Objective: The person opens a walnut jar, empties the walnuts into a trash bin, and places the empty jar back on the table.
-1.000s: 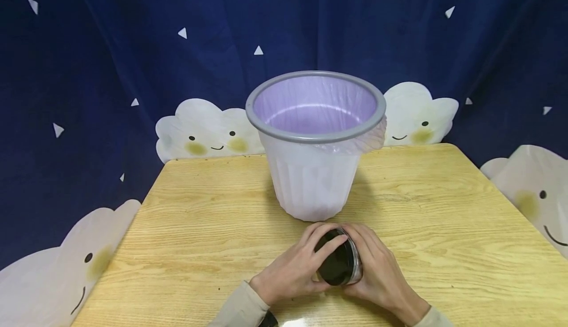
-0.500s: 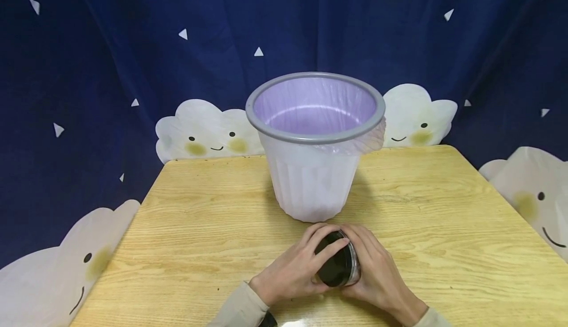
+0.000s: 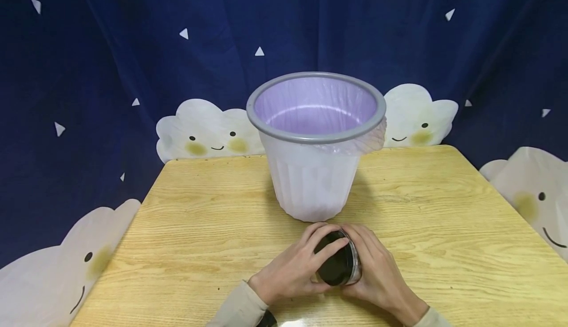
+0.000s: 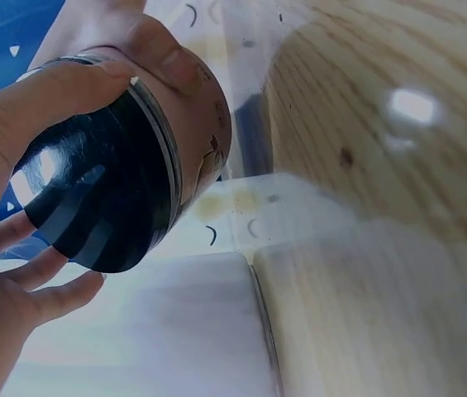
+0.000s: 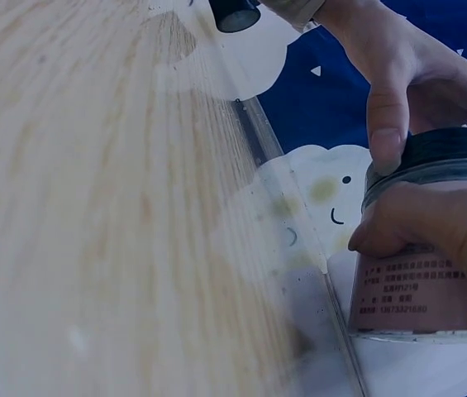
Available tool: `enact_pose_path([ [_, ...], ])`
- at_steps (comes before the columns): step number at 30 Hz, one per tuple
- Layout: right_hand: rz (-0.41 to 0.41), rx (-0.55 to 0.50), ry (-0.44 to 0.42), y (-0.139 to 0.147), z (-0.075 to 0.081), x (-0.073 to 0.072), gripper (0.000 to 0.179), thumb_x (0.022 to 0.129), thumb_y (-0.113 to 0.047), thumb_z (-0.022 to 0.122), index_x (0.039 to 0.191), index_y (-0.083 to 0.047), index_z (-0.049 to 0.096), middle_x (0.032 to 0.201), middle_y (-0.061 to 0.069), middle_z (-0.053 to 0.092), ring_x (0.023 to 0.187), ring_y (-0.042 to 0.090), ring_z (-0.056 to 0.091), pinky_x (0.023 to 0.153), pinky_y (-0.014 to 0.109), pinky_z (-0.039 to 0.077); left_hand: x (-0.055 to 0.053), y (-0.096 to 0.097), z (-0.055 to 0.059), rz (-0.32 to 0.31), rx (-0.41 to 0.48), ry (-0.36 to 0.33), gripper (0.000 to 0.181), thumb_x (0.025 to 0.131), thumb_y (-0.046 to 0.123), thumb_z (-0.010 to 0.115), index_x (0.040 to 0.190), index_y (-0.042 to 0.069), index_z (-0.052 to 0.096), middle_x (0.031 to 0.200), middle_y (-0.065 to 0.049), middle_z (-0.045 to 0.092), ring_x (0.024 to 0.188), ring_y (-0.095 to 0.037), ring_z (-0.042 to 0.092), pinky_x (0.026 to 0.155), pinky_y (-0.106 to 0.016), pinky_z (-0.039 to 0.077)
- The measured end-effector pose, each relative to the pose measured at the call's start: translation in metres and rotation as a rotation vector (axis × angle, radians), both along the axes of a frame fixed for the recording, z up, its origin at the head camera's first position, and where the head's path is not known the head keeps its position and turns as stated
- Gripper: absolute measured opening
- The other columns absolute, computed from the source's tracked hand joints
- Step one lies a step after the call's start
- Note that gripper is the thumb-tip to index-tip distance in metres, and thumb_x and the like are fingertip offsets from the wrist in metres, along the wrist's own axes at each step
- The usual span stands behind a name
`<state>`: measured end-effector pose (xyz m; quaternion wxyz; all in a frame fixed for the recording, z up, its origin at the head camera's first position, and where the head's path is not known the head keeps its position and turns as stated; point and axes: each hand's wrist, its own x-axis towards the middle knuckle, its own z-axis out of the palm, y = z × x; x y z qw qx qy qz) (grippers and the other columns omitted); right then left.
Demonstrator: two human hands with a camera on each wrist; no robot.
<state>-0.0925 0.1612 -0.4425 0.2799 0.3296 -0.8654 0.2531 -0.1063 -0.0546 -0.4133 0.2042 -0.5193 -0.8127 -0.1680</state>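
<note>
A jar (image 5: 419, 289) with a pinkish printed label and a black lid (image 3: 335, 265) is held between both hands near the front of the table. It lies tilted, its lid facing left and up. My left hand (image 3: 295, 268) grips the lid, with the fingers spread round its rim; in the left wrist view, the thumb and fingers curl about the lid (image 4: 105, 186). My right hand (image 3: 379, 270) grips the jar's body from the right, and its thumb presses on the side just below the lid in the right wrist view. The lid sits on the jar.
Just beyond the hands stands a white trash bin (image 3: 312, 179) with a grey rim and a purple liner bag, part of which hangs outside at the right. The wooden table (image 3: 186, 228) ends at a dark blue curtain (image 3: 213, 16) with cloud prints.
</note>
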Motion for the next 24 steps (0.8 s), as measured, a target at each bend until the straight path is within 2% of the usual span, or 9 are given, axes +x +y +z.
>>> enact_pose_path([
  [8,0.003,0.004,-0.023,-0.0004,0.0012,0.0006,0.119,0.035,-0.031,0.091,0.140,-0.001,0.045,0.133,0.014,0.052,0.121,0.029,0.047,0.112,0.018,0.021,0.0007,0.0002,-0.0003,0.004,0.006,-0.043,0.105,0.064,0.039,0.088,0.148,0.015,0.030,0.148,-0.016,0.028,0.133,-0.029,0.032,0.110,-0.031,0.034],
  [15,0.000,0.000,-0.018,-0.0003,0.0009,0.0009,0.118,0.033,-0.030,0.090,0.139,0.000,0.046,0.132,0.015,0.052,0.121,0.030,0.047,0.112,0.018,0.020,0.0009,-0.0011,-0.0012,0.008,0.018,-0.040,0.099,0.069,0.039,0.085,0.148,0.016,0.031,0.146,-0.014,0.031,0.131,-0.028,0.035,0.108,-0.029,0.036],
  [21,-0.004,0.001,-0.015,-0.0001,0.0004,0.0008,0.118,0.033,-0.030,0.090,0.139,-0.001,0.046,0.133,0.013,0.052,0.120,0.029,0.047,0.112,0.018,0.020,0.0011,-0.0008,-0.0005,-0.004,0.006,-0.038,0.104,0.063,0.035,0.089,0.148,0.016,0.031,0.147,-0.015,0.028,0.133,-0.027,0.033,0.109,-0.029,0.034],
  [24,-0.002,0.000,-0.015,-0.0003,0.0001,0.0010,0.117,0.033,-0.030,0.089,0.138,0.000,0.047,0.132,0.014,0.052,0.121,0.029,0.047,0.112,0.018,0.020,0.0013,-0.0009,-0.0001,-0.004,0.009,-0.054,0.101,0.065,0.036,0.088,0.147,0.016,0.032,0.147,-0.014,0.030,0.133,-0.026,0.033,0.110,-0.028,0.033],
])
